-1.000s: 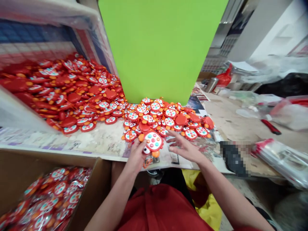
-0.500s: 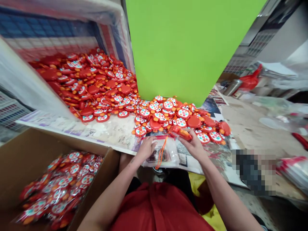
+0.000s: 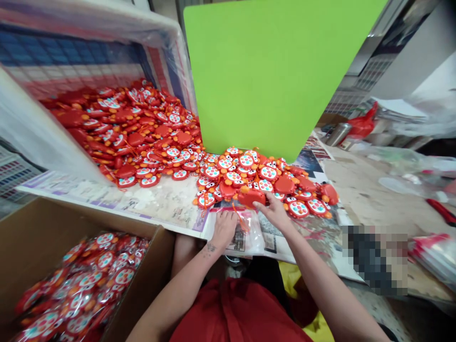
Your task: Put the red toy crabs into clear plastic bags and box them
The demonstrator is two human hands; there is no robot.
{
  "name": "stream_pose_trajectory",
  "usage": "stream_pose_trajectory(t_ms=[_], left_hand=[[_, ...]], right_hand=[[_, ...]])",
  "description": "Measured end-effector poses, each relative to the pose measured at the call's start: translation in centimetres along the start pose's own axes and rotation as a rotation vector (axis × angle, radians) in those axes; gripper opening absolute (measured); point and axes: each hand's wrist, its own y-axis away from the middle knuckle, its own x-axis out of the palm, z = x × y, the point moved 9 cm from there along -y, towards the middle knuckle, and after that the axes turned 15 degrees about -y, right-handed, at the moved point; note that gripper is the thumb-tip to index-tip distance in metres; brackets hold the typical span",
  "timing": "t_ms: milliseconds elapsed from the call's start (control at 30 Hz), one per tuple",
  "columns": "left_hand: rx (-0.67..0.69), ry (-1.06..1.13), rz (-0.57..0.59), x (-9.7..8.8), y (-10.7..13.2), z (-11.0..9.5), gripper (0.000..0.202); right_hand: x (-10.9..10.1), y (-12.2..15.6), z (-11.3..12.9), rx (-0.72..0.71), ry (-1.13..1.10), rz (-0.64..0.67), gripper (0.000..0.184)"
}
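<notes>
My right hand (image 3: 273, 211) grips a red crab-like toy (image 3: 251, 196) by its right end, its plain red back showing. An orange cord (image 3: 242, 219) hangs from the toy over a clear plastic bag (image 3: 253, 237) with a red strip along its top. At the bag's left side my left hand (image 3: 225, 228) presses with fingers together and curled on the bag near its red strip; its thumb is hidden. Just beyond both hands lies a heap of the same toys (image 3: 233, 176), with round white panels, coloured dots and eyes.
A lined crate (image 3: 178, 61) on its side spills many more toys at the left. A cardboard box (image 3: 156, 242) below holds bagged toys. An upright green board (image 3: 270, 80) stands behind the heap. On the right table (image 3: 359, 180) are a metal cup (image 3: 338, 135) and plastic bags.
The toy in my right hand has turned to lie flatter and moved slightly left, its cord pulled up over the bag. My left hand has shifted lower onto the bag.
</notes>
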Motion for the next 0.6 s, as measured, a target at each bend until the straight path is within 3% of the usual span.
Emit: stream_pose_trajectory(t_ms=[233,367,467,533,600], left_hand=[[0.158,0.034,-0.174,-1.4,0.7,-1.7,0.017],[0.071,0.080,-0.195,-1.8,0.6,-1.0,0.019],[-0.040,0.161,-0.224,-2.2,0.6,-0.1,0.015],[-0.091,0.235,-0.230,-2.3,0.5,0.5,0.013],[-0.135,0.319,-0.218,-2.3,0.2,1.2,0.014]], right_hand=[[3.5,-1.3,-1.7,0.041,0.030,0.180,0.046],[7.2,-1.3,-3.3,0.119,-0.006,0.363,0.038],[9.2,-1.2,-2.8,0.048,0.015,0.485,0.044],[7.5,-1.6,-2.4,-0.004,0.121,0.359,0.044],[4.1,-1.5,-2.6,0.040,0.247,0.133,0.037]])
